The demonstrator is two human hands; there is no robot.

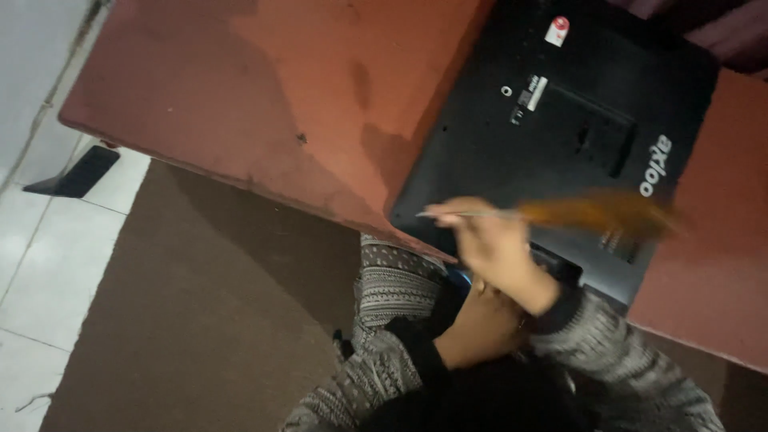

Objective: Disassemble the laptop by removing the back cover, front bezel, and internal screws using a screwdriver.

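A black laptop (560, 120) lies bottom-up on a red-brown table (264, 88), its near edge over my lap. My right hand (494, 248) is over that near edge, shut on a slim tool (596, 212) with a thin metal shaft and an orange handle. The handle is blurred by motion and the shaft tip points left, just past the laptop's corner. My left hand (480, 324) sits below my right wrist, close to my body. Its fingers are hidden, so I cannot tell whether it holds anything.
My knee in patterned grey cloth (392, 280) shows under the table's edge. A brown carpet (208, 304) covers the floor below, with white tiles (48, 264) to the left. A dark flat object (76, 172) lies on the tiles.
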